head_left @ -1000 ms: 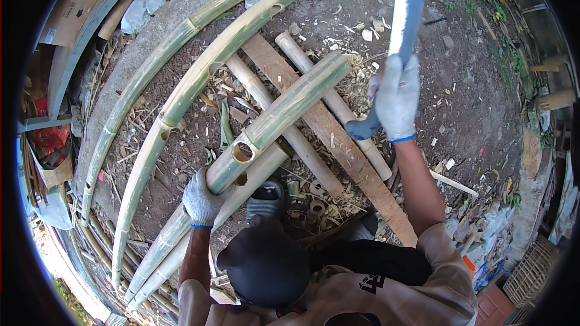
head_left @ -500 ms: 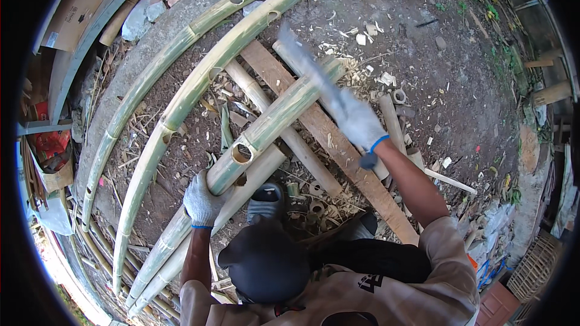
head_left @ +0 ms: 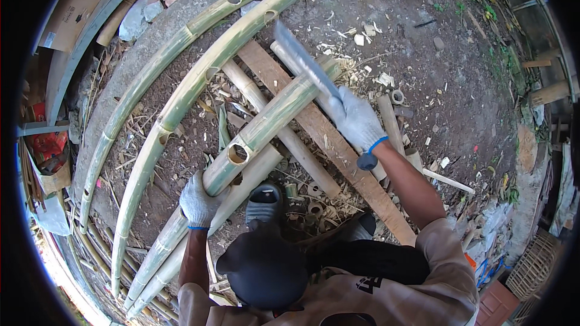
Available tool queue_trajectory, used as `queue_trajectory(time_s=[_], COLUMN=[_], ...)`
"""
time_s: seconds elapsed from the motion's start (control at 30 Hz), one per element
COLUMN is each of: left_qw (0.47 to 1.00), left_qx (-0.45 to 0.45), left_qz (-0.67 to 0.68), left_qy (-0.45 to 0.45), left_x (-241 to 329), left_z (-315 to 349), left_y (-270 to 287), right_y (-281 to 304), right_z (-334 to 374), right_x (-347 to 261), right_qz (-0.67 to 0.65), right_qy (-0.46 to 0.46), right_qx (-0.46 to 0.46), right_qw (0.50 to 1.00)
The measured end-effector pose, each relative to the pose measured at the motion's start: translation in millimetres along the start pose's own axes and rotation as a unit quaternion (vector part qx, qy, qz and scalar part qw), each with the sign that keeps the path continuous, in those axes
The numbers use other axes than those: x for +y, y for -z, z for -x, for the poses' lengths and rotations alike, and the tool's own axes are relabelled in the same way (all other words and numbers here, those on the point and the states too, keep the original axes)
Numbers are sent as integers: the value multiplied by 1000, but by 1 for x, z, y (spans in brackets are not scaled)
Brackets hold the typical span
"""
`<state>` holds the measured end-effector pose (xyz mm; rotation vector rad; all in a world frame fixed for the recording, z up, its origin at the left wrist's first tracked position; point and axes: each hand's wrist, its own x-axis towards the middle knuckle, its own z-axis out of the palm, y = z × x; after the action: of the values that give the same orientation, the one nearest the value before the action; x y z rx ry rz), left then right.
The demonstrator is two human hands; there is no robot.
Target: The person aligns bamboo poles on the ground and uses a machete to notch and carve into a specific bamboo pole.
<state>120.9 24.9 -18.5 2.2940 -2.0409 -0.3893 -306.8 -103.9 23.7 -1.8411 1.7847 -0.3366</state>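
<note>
In the head view, the bamboo pole (head_left: pixel 275 110) slants from lower left to upper right, its upper stretch crossing over a brown plank (head_left: pixel 329 140) and a thinner bamboo stick (head_left: pixel 311 166) on the dirt ground (head_left: pixel 459 108). A second pole (head_left: pixel 258 169) lies close along its lower side, and two long poles with round holes lie off to the left. The left grip, a gloved hand (head_left: pixel 201 199), is closed over the bamboo pole just below an oval hole (head_left: pixel 237 154); the fingers are bent round it, though their tips are hidden. The right grip, also a gloved hand (head_left: pixel 356 122), is closed around the handle of a big knife (head_left: pixel 306 62), whose dark rounded butt (head_left: pixel 367 161) shows below the wrist. The blade passes across the pole near its upper end; whether it touches cannot be told. The pole should be stiff and hollow, fairly light for its length, with a smooth skin that could slip or roll under a glove. It would probably split along the grain near the holes, so the solid wall between openings looks the best place to hold, well away from the blade. Pale wood chips (head_left: pixel 360 39) litter the ground.
</note>
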Motion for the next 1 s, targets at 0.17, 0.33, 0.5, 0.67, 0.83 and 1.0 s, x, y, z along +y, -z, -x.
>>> queue_trajectory(time_s=[0.17, 0.33, 0.5, 0.67, 0.83, 1.0], left_qw=[1000, 1000, 999, 1000, 1000, 1000], left_qx=[11, 18, 26, 15, 19, -6], left_qz=[24, 18, 18, 8, 3, 8], left_qy=[5, -4, -6, 1, 1, 15], left_x=[0, -2, -5, 1, -5, -5], left_z=[-2, -2, -5, 0, -3, -3], left_y=[9, 8, 5, 6, 9, 9], right_y=[41, 0, 42, -12, 45, -11], right_z=[-13, -2, -19, -9, -11, -12], right_x=[-45, -23, -38, -6, -49, -9], right_qz=[-311, -13, -245, -4, -142, -36], right_qy=[-35, -40, -70, -26, -63, -11], right_qx=[242, 13, 169, -18, 121, 53], right_qw=[918, 999, 952, 999, 981, 998])
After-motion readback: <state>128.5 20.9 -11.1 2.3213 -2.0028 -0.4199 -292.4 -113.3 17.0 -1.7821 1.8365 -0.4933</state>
